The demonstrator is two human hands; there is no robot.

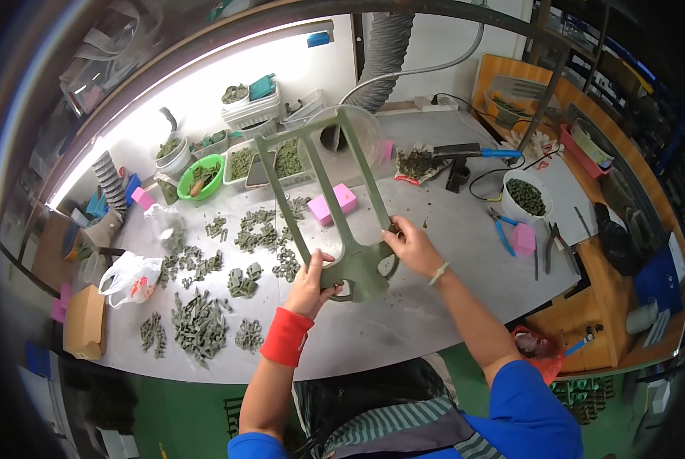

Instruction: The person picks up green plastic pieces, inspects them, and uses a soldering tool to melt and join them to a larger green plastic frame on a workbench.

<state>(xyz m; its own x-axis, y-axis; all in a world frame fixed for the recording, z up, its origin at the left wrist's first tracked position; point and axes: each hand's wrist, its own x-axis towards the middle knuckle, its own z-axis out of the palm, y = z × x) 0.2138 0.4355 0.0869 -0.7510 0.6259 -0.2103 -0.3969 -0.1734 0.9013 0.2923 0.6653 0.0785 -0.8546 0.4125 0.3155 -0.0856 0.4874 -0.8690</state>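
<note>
Both of my hands hold up a large olive-green plastic frame (364,277) above the grey table. Three long bars run from its solid, curved near end to a crossbar at the far end. My left hand (308,288), below a red wristband, grips its near left corner by a rounded opening. On the other side my right hand (411,246) has thumb and fingers closed on the right bar near the base. A pink block (332,205) shows on the table behind the bars. Piles of small green plastic parts (199,325) lie left of the frame.
A bright green bowl (215,161) and white tubs stand along the back. To the right are a white bucket (508,180) of green pieces, blue-handled pliers (501,229), dark-handled pliers (563,246) and another pink block (524,239). A white plastic bag (131,277) lies left.
</note>
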